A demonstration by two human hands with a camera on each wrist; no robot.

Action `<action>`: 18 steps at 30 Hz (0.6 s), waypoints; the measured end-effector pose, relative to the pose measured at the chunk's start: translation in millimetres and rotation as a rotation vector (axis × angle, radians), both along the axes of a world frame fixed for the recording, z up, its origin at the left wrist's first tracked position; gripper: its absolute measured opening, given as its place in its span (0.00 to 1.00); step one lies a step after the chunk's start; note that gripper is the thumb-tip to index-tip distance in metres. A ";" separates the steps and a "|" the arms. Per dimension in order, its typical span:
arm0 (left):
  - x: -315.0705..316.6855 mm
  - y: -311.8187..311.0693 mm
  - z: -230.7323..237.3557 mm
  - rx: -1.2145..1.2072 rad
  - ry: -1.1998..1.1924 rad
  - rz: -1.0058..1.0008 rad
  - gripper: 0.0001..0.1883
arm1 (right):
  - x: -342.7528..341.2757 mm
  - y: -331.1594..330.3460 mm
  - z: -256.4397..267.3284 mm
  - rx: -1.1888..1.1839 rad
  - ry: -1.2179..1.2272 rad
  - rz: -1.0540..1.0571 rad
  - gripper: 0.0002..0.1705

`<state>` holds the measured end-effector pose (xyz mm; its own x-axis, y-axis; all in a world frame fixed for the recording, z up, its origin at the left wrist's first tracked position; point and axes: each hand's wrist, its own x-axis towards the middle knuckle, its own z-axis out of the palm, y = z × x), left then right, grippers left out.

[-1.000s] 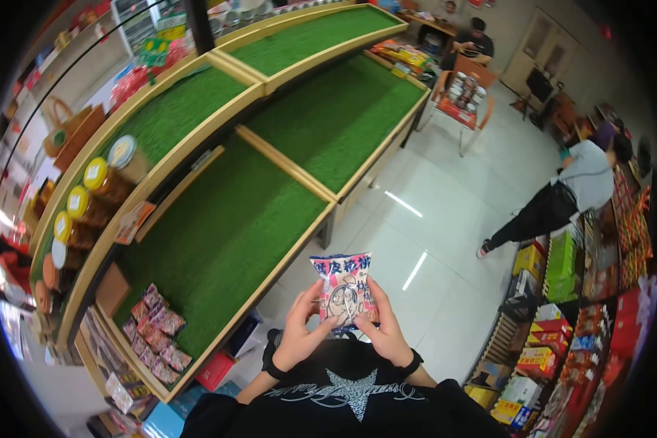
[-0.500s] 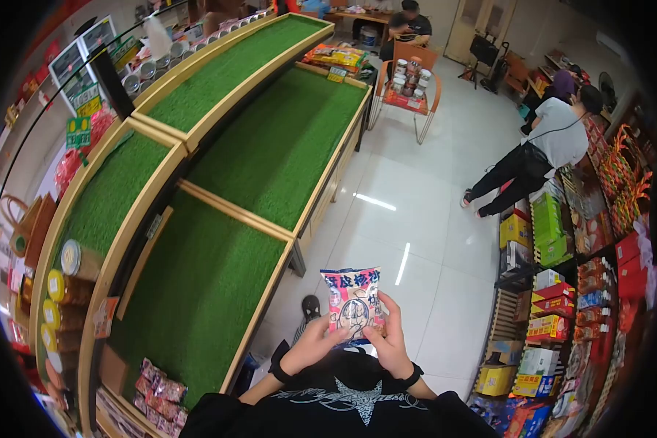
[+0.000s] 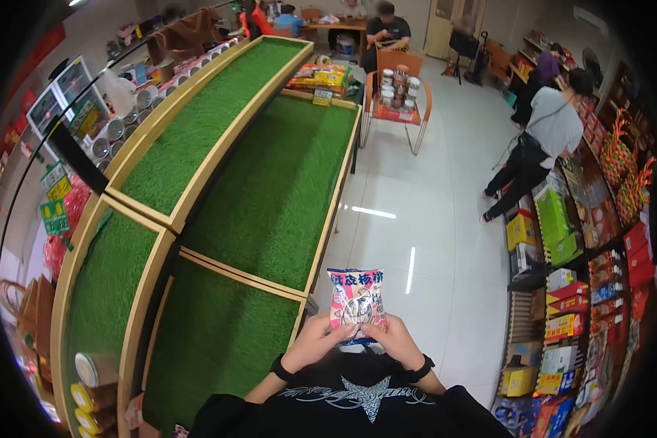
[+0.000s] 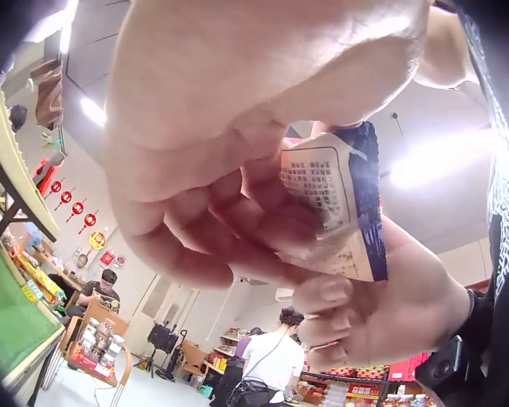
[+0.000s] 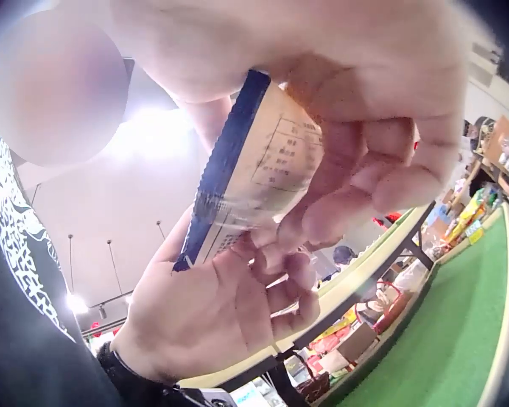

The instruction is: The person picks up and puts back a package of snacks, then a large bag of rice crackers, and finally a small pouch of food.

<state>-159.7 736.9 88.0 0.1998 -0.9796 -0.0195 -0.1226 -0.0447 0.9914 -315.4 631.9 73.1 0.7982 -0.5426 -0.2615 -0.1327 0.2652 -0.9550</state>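
Both hands hold one small snack bag [image 3: 357, 299] upright in front of the body in the head view, its printed front facing up. The left hand [image 3: 316, 342] grips its lower left side, thumb on the front. On the lower right side is the right hand [image 3: 396, 343], its thumb also on the front. In the left wrist view the fingers curl behind the bag [image 4: 327, 195], over its printed back. The right wrist view shows the bag's back [image 5: 276, 161] and dark blue edge between the two hands.
A shelf lined with green turf [image 3: 270, 190] runs along the left, with jars [image 3: 95, 370] at its lower end. An orange chair [image 3: 396, 91] bearing jars stands ahead. A person in a white top [image 3: 555, 124] is beside the stocked shelves [image 3: 562, 321] on the right.
The head view has turned left and forward along the turf shelf, and the small packets at its lower end have mostly left the view. Both hands still hold the bag.
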 end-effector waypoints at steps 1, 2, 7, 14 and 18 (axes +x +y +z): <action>4.3 -3.3 -1.5 0.026 0.024 -0.010 0.13 | 4.6 -0.9 0.4 0.019 0.009 -0.012 0.17; 7.2 -5.7 -3.5 0.052 0.048 -0.019 0.13 | 8.9 -0.5 2.1 0.082 -0.033 -0.053 0.16; 18.5 -31.8 -18.2 0.168 0.172 0.006 0.13 | 26.3 -23.7 -6.8 0.136 -0.046 -0.144 0.14; 45.8 -102.0 -22.1 0.285 0.079 -0.015 0.15 | 49.8 -100.4 -18.0 0.090 -0.053 -0.066 0.14; 50.1 -155.9 -8.0 0.179 0.060 0.008 0.15 | 58.6 -161.5 -8.6 0.074 -0.130 0.003 0.14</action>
<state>-109.6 580.9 80.0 0.2007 -0.9580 -0.2049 -0.0629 -0.2213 0.9732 -256.8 470.3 64.5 0.8298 -0.5229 -0.1951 -0.0100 0.3356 -0.9420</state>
